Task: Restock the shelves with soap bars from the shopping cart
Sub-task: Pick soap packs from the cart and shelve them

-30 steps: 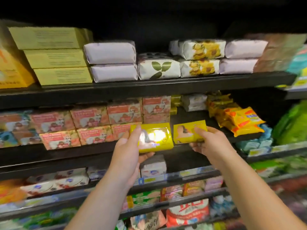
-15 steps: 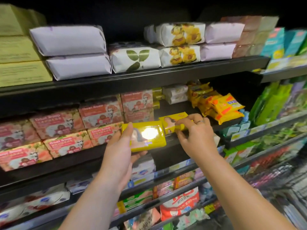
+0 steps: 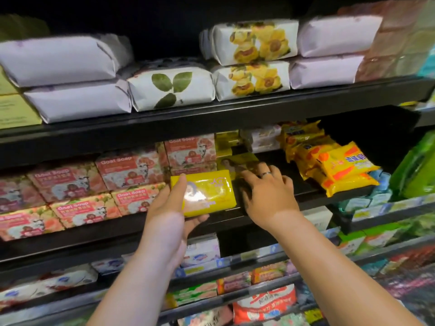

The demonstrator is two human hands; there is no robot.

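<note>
yellow soap bar (image 3: 208, 196): glossy plastic wrap | white soap packs (image 3: 70, 58): matt paper | shelf (image 3: 211, 116): matt black

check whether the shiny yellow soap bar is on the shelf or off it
Off it: the left hand grips the shiny yellow soap bar, thumb on top, fingers beneath, in front of the shelf edge.

R grip (image 3: 268, 196): silver ring (image 3: 266, 174) | L grip (image 3: 168, 220): bare | forearms (image 3: 341, 267): bare

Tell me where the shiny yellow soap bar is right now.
Head view, centre: the left hand holds the shiny yellow soap bar at the front edge of the shelf, between the Goat Soap boxes and the right hand.
</note>
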